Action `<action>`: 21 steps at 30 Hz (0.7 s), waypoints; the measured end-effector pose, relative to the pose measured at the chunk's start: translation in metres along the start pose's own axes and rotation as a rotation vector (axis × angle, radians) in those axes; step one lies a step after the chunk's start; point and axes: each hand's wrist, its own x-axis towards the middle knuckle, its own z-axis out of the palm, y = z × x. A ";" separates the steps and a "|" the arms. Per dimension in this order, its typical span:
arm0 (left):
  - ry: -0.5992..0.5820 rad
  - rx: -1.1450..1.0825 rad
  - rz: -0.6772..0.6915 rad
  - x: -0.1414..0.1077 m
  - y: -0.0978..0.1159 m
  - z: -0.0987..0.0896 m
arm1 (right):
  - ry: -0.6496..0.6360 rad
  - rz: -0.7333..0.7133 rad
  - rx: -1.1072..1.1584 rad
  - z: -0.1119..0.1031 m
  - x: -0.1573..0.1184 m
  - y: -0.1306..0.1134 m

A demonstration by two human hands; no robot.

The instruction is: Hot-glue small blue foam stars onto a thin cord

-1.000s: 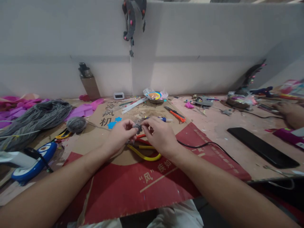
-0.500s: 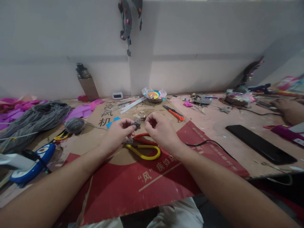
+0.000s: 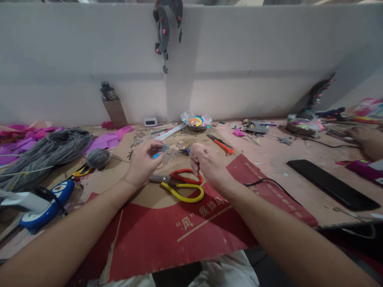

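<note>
My left hand (image 3: 143, 162) is over the brown cardboard (image 3: 134, 195), thumb and fingers curled round small blue cut-out pieces (image 3: 156, 156); their exact shape is blurred. Close by on the right, my right hand (image 3: 205, 161) is closed with its knuckles up, and whatever lies inside its fingers is hidden. A small blue and metal tip (image 3: 186, 150) shows just left of the right knuckles. Scissors with one red and one yellow handle (image 3: 185, 195) lie spread below and between both hands.
Grey yarn (image 3: 64, 147), a yarn ball (image 3: 98, 158) and purple scraps (image 3: 104, 141) are on the left. An orange cutter knife (image 3: 223, 144) lies behind my right hand. A black phone (image 3: 332, 184) is on the right, with another person's hand (image 3: 369, 141) beyond it. A black cable (image 3: 266, 180) passes my right wrist.
The small dark grey piece no longer shows at my left fingertips. Blue pieces have shifted right along with the left hand. My right hand has turned knuckles up. The view has tilted slightly.
</note>
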 end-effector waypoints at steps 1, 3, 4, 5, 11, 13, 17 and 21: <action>-0.023 0.000 0.027 -0.001 0.003 0.001 | -0.007 0.031 -0.051 0.002 0.001 0.001; -0.084 -0.016 0.085 -0.005 0.012 0.003 | -0.025 0.066 -0.096 0.006 0.002 0.005; -0.109 -0.023 0.105 -0.007 0.017 0.003 | -0.040 0.075 -0.091 0.007 0.002 0.007; -0.130 -0.027 0.118 -0.009 0.022 0.004 | -0.055 0.082 -0.079 0.009 0.002 0.009; -0.229 -0.208 0.036 -0.014 0.038 0.006 | -0.105 0.088 -0.068 0.010 0.002 0.015; -0.219 -0.355 -0.121 -0.013 0.036 0.006 | -0.075 0.086 -0.102 0.010 0.002 0.015; -0.225 -0.450 -0.384 -0.010 0.027 0.007 | -0.055 0.123 -0.109 0.010 0.001 0.013; -0.277 -0.488 -0.462 -0.009 0.023 0.008 | -0.065 0.145 -0.099 0.011 -0.002 0.011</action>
